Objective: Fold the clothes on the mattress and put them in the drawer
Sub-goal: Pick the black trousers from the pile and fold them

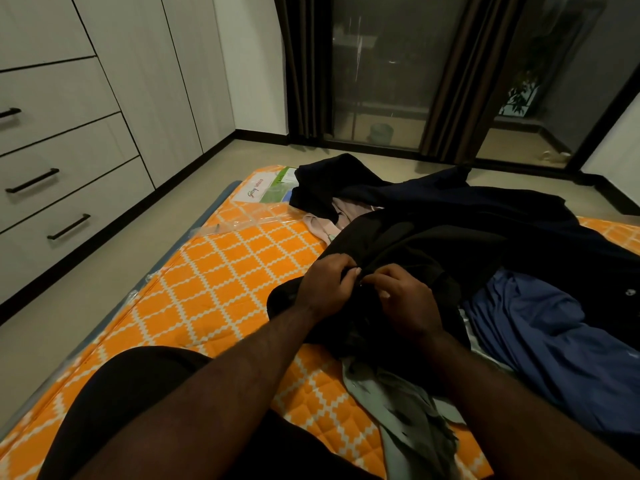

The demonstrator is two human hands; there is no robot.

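A pile of clothes lies on the orange patterned mattress (221, 271). On top is a black garment (415, 247); my left hand (329, 282) and my right hand (398, 299) both pinch its edge close together near the pile's front. Under and around it lie a blue garment (540, 327), a grey-green garment (408, 410), a pale pink garment (329, 223) and a dark navy garment (450, 195). The drawers (69, 199) with dark handles stand shut in the white wardrobe at the left.
My knee in dark shorts (131, 393) rests on the mattress at the near left. A strip of floor (114, 271) runs between mattress and wardrobe. Dark curtains (304, 64) and a glass door (381, 71) stand at the far side.
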